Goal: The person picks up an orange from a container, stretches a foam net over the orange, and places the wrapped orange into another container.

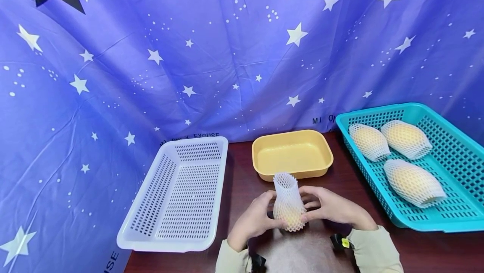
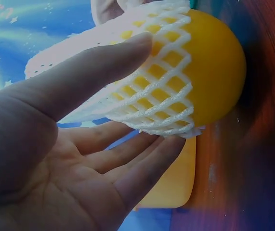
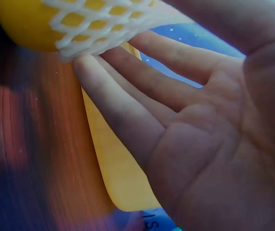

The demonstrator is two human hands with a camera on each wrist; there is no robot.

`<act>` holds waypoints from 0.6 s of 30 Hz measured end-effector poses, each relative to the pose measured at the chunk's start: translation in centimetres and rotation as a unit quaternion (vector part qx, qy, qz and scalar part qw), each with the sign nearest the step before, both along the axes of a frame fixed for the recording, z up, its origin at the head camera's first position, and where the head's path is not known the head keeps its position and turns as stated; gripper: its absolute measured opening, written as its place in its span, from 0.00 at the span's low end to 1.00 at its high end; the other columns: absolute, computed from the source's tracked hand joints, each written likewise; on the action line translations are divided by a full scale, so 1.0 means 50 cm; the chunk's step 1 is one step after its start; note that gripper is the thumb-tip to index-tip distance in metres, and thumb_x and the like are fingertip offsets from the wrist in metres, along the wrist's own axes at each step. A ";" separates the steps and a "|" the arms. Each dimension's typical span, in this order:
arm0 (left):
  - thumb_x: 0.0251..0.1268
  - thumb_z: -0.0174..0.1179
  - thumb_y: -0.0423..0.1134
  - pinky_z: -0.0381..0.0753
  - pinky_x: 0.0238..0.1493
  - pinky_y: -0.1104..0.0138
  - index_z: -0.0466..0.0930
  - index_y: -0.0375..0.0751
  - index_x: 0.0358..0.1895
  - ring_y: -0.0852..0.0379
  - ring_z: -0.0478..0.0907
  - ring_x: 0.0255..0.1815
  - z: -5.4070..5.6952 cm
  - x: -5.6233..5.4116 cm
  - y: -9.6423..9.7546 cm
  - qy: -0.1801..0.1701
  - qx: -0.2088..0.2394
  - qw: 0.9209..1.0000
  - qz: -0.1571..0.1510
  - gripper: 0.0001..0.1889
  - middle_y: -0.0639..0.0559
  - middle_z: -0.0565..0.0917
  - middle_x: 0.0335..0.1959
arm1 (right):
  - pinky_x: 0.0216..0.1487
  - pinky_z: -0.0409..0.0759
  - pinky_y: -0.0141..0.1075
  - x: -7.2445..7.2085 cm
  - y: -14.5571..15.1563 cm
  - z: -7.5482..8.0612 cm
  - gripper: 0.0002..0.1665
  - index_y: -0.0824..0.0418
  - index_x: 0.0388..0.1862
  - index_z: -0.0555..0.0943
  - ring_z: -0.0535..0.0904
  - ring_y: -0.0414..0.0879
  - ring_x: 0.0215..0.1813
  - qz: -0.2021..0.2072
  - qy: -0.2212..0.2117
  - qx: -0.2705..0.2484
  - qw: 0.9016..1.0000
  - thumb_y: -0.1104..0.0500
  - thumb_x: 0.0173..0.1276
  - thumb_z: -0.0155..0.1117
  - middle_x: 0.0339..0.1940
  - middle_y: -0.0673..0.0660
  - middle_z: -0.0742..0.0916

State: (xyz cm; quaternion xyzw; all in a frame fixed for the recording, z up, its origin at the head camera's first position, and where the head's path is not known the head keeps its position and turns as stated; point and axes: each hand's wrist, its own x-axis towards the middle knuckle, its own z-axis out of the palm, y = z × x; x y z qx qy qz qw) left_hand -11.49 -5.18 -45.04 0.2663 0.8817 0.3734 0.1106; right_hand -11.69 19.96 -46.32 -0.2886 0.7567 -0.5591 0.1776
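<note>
Between the two hands stands a white foam fruit net [image 1: 285,197], its narrow mouth upward and its lower end around a smooth, rounded yellow fruit [image 2: 219,67]. The fruit's bare end sticks out below the mesh, near the tabletop; its exact kind is unclear. My left hand [image 1: 254,218] holds the net from the left, thumb on the mesh and fingertips at its lower edge. From the other side my right hand [image 1: 332,208] grips it the same way, with a fingertip at the net's edge in the right wrist view.
Behind the hands sits a yellow tray [image 1: 291,176]. A white slotted basket [image 1: 124,237] stands on the left. At the right, a teal basket [image 1: 412,222] contains three netted yellow fruits [image 1: 414,182]. A blue star-patterned cloth [image 1: 234,54] hangs behind the dark red table [image 1: 242,185].
</note>
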 end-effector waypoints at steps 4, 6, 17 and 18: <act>0.45 0.79 0.41 0.76 0.56 0.67 0.75 0.39 0.57 0.56 0.78 0.54 -0.005 0.001 0.004 0.021 -0.038 0.999 -0.003 0.33 0.51 0.82 0.51 | 0.53 0.82 0.35 -0.001 0.002 -0.007 0.38 0.71 0.66 0.68 0.81 0.50 0.57 0.006 -0.012 0.008 1.000 0.59 0.62 0.73 0.62 0.71 0.77; 0.43 0.80 0.41 0.76 0.55 0.68 0.75 0.40 0.54 0.58 0.78 0.52 -0.009 0.000 0.006 0.036 -0.061 0.997 -0.006 0.32 0.53 0.82 0.48 | 0.52 0.83 0.36 -0.002 0.001 -0.011 0.40 0.72 0.67 0.66 0.80 0.50 0.58 0.010 -0.018 0.011 1.000 0.59 0.61 0.74 0.64 0.73 0.75; 0.42 0.81 0.46 0.77 0.57 0.67 0.73 0.42 0.58 0.59 0.77 0.54 -0.012 0.000 -0.001 0.034 -0.033 0.999 -0.003 0.37 0.54 0.80 0.51 | 0.57 0.81 0.40 0.009 -0.003 -0.005 0.41 0.69 0.67 0.67 0.79 0.47 0.59 -0.032 0.036 0.024 0.999 0.56 0.60 0.75 0.62 0.68 0.77; 0.43 0.80 0.47 0.77 0.57 0.67 0.73 0.42 0.58 0.59 0.77 0.54 -0.011 -0.001 -0.003 0.034 -0.019 0.999 -0.002 0.37 0.54 0.80 0.51 | 0.57 0.81 0.40 0.010 -0.004 -0.002 0.40 0.67 0.67 0.68 0.79 0.45 0.60 -0.038 0.043 0.021 0.998 0.54 0.61 0.74 0.62 0.67 0.77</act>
